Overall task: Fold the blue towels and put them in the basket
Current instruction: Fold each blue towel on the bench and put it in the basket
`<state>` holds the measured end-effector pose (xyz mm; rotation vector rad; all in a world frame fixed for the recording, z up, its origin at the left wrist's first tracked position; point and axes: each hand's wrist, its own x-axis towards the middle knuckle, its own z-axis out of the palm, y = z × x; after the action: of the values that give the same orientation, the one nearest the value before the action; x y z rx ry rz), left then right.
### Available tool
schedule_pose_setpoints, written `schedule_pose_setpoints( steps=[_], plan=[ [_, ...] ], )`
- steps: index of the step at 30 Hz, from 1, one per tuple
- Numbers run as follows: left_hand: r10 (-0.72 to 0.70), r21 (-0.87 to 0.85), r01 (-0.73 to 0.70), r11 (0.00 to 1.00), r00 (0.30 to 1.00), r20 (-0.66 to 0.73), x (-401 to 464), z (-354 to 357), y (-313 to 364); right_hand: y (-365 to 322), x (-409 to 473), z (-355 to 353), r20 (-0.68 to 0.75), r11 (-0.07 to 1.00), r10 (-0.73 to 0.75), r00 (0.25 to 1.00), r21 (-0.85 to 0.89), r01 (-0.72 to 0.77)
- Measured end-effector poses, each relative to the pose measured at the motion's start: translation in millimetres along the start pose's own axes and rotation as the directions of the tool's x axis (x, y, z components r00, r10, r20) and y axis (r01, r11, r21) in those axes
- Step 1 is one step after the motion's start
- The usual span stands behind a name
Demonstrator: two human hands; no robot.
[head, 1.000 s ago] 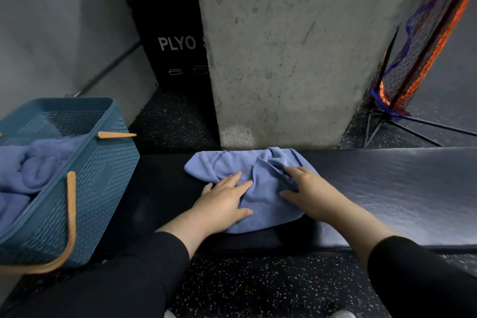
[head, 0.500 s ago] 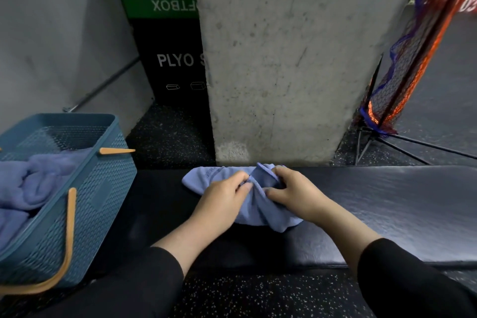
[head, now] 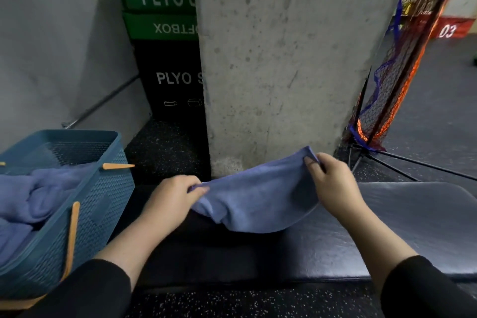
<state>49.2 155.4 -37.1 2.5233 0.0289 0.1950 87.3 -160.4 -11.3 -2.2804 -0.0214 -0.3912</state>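
A soft blue terry towel hangs stretched between the person's two hands above a long black padded bench, its lower edge sagging in a curve towards the bench top (whether the bottom of the sag actually touches the padding cannot be told from this angle). The left hand pinches the towel's left corner, fingers curled over the cloth with the thumb on the near side; the right hand grips the opposite corner higher up, thumb pressed on the near face and a small tuft of fabric poking up past the fingers. Both forearms come out of black sleeves at the bottom of the view. To the left, at the end of the bench, stands a teal woven-pattern plastic basket with slim orange handles; more blue towels lie heaped loosely inside it, well apart from the one being held. Directly behind the bench rises a rough grey concrete pillar, and left of the pillar a stack of green and black foam plyo boxes printed with white lettering stands against the wall. At right a dark net with orange and blue edging leans on thin black legs over the speckled rubber floor.
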Motion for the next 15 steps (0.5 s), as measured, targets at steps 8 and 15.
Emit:
schedule_pose_setpoints(
  steps=[8,15],
  plan=[
    [-0.269,-0.595,0.17,0.786,0.96,-0.081,23.8,-5.8,-7.5,-23.4,13.9,-9.9,-0.012,0.993,0.073,0.997,0.096,-0.072],
    [-0.245,-0.787,0.102,0.609,0.968,-0.063,98.9,-31.5,20.1,-53.1,83.8,-1.3,0.063,0.922,0.195,0.979,0.328,-0.205]
  ],
)
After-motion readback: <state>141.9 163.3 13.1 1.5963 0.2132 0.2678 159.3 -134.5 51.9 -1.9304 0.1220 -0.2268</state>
